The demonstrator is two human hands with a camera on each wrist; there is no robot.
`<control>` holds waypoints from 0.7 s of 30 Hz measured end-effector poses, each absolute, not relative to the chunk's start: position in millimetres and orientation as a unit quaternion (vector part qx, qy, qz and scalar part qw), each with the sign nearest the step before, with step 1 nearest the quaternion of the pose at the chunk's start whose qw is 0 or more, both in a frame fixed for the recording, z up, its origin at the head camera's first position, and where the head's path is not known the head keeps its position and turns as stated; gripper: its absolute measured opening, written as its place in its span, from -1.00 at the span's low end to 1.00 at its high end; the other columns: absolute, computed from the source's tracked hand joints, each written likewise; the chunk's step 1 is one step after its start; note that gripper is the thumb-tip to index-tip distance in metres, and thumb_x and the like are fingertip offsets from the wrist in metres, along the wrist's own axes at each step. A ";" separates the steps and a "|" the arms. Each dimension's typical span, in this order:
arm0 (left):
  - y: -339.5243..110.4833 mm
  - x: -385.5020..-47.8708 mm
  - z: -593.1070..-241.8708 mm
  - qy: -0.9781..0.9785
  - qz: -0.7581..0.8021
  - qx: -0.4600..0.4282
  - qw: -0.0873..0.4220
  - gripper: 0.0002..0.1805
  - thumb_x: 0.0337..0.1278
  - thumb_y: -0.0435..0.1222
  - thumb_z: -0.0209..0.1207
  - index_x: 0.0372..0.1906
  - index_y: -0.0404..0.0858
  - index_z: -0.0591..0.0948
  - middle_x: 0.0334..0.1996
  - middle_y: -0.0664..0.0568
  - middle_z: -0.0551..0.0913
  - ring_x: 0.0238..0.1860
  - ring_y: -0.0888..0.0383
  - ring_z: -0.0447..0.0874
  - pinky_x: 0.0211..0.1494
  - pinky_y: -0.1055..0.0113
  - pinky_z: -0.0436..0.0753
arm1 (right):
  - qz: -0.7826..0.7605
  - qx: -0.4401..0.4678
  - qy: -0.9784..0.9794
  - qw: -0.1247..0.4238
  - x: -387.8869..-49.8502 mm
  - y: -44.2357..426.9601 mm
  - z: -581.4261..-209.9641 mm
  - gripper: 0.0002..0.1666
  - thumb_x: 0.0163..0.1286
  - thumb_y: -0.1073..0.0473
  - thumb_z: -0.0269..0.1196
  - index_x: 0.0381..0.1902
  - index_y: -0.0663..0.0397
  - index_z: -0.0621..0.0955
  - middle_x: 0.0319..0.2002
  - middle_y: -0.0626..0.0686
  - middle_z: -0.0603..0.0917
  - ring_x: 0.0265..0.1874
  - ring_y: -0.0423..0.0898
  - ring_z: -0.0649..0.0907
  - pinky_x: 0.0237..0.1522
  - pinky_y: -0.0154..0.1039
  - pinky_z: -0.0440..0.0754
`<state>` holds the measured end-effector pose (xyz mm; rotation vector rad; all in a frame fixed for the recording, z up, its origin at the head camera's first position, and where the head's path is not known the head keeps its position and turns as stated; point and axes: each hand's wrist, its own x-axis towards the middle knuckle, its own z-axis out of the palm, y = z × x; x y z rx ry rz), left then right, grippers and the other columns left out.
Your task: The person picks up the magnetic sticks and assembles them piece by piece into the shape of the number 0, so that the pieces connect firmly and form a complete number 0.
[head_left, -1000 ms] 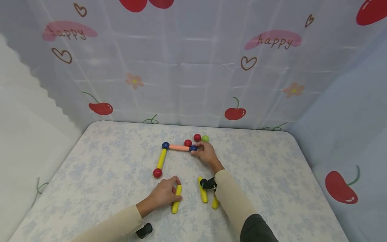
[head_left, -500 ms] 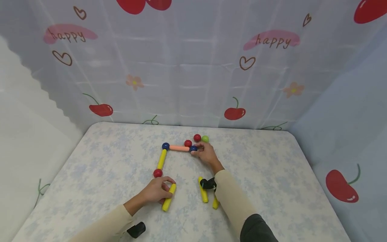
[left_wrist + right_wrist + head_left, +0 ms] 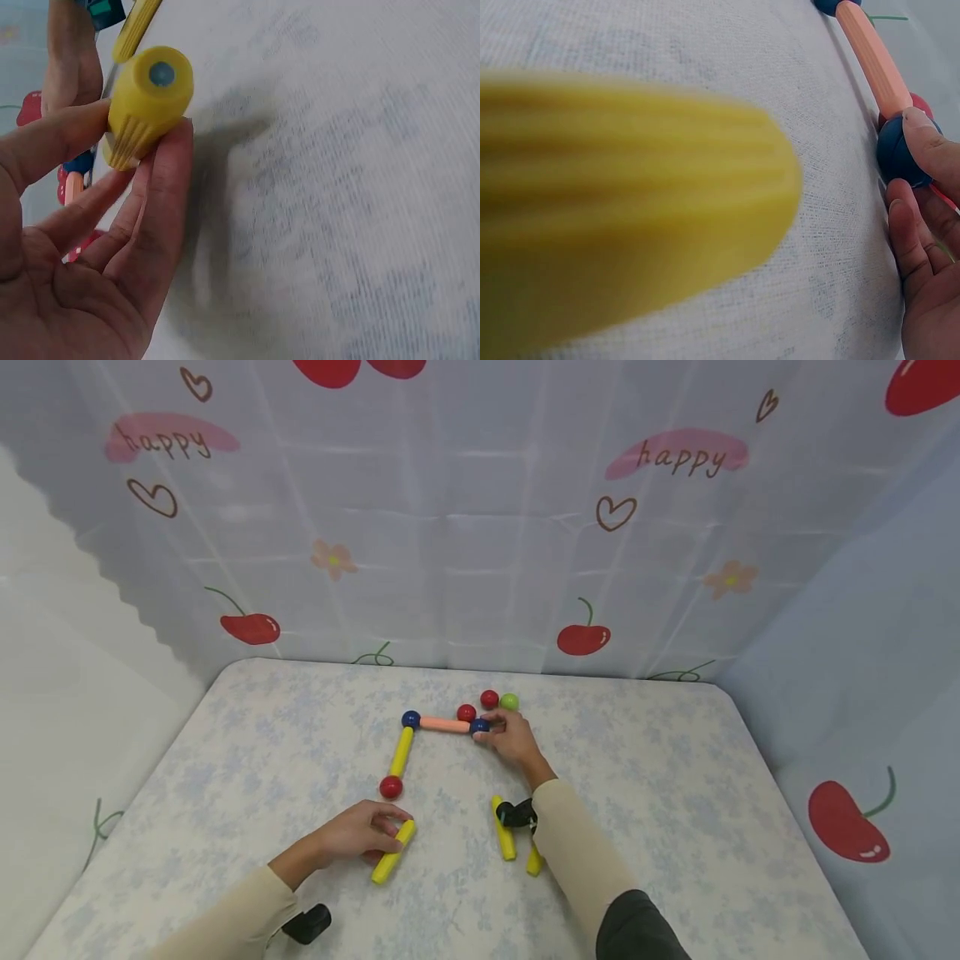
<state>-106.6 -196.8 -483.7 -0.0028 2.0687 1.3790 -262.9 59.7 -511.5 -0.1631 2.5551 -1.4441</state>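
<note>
Left wrist: ridged yellow rod (image 3: pixel 148 105), grey-centred end.

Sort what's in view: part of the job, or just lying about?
Likely in the job:
Left grip: yellow stick
Right grip: blue ball
Pink stick
Other blue ball
Connecting yellow stick
Nearest red ball

Likely lying about:
Rear red balls
Green ball
Two loose yellow sticks
</note>
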 end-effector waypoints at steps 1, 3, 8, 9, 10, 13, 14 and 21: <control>-198.9 -106.7 -482.3 0.790 0.523 -0.005 0.320 -0.47 0.10 -0.34 0.32 0.17 -0.44 0.50 -0.26 -0.04 0.58 -0.38 0.15 0.59 -0.32 0.28 0.66 | -0.490 -0.053 0.864 0.101 -263.4 60.1 -511.6 -0.62 0.22 0.18 0.40 -0.01 0.14 0.63 -0.05 0.11 0.66 -0.23 -0.04 0.59 -0.17 -0.19 0.62; -202.6 -107.4 -479.6 0.794 0.520 -0.017 0.315 -0.45 0.09 -0.34 0.33 0.17 -0.48 0.49 -0.20 -0.05 0.60 -0.32 0.15 0.61 -0.28 0.26 0.69 | -0.491 -0.051 0.864 0.101 -264.2 60.8 -511.8 -0.62 0.21 0.18 0.40 -0.01 0.14 0.63 -0.05 0.11 0.66 -0.21 -0.03 0.60 -0.16 -0.18 0.63; -213.2 -110.0 -478.3 0.790 0.529 -0.043 0.307 -0.41 0.09 -0.30 0.34 0.18 -0.50 0.47 -0.15 -0.05 0.63 -0.27 0.13 0.67 -0.22 0.22 0.70 | -0.491 -0.049 0.864 0.101 -266.2 62.3 -513.0 -0.61 0.21 0.17 0.41 -0.01 0.13 0.63 -0.05 0.11 0.66 -0.21 -0.03 0.61 -0.16 -0.17 0.63; -215.5 -110.6 -479.4 0.787 0.534 -0.046 0.307 -0.41 0.09 -0.29 0.34 0.19 -0.49 0.46 -0.17 -0.05 0.64 -0.27 0.13 0.68 -0.22 0.22 0.70 | -0.492 -0.049 0.863 0.101 -266.3 62.1 -513.0 -0.61 0.21 0.16 0.41 -0.01 0.13 0.63 -0.05 0.11 0.66 -0.21 -0.03 0.61 -0.16 -0.17 0.63; -217.5 -111.0 -480.3 0.784 0.537 -0.049 0.307 -0.42 0.10 -0.29 0.34 0.19 -0.48 0.46 -0.19 -0.05 0.65 -0.28 0.12 0.68 -0.22 0.21 0.70 | -0.493 -0.048 0.863 0.102 -266.3 62.0 -513.1 -0.61 0.21 0.16 0.41 -0.01 0.12 0.63 -0.05 0.10 0.66 -0.21 -0.03 0.60 -0.16 -0.18 0.63; -221.5 -111.6 -482.9 0.779 0.544 -0.060 0.305 -0.44 0.11 -0.29 0.33 0.17 -0.46 0.46 -0.25 -0.03 0.67 -0.32 0.11 0.69 -0.24 0.21 0.70 | -0.494 -0.044 0.862 0.103 -266.1 60.9 -513.2 -0.61 0.21 0.16 0.41 -0.01 0.11 0.64 -0.06 0.09 0.66 -0.22 -0.04 0.60 -0.16 -0.19 0.64; -222.2 -111.7 -483.7 0.779 0.545 -0.066 0.303 -0.44 0.11 -0.29 0.33 0.17 -0.46 0.46 -0.27 -0.03 0.67 -0.34 0.12 0.69 -0.25 0.22 0.70 | -0.494 -0.044 0.862 0.103 -265.7 60.7 -513.1 -0.61 0.21 0.16 0.41 -0.01 0.11 0.63 -0.06 0.09 0.66 -0.23 -0.04 0.60 -0.17 -0.19 0.63; -222.7 -111.2 -487.4 0.778 0.553 -0.105 0.279 -0.46 0.10 -0.30 0.33 0.14 -0.45 0.45 -0.31 -0.05 0.66 -0.36 0.14 0.67 -0.25 0.24 0.71 | -0.495 -0.053 0.862 0.098 -263.0 59.4 -512.2 -0.62 0.22 0.17 0.40 -0.02 0.14 0.63 -0.09 0.10 0.66 -0.25 -0.04 0.60 -0.22 -0.20 0.62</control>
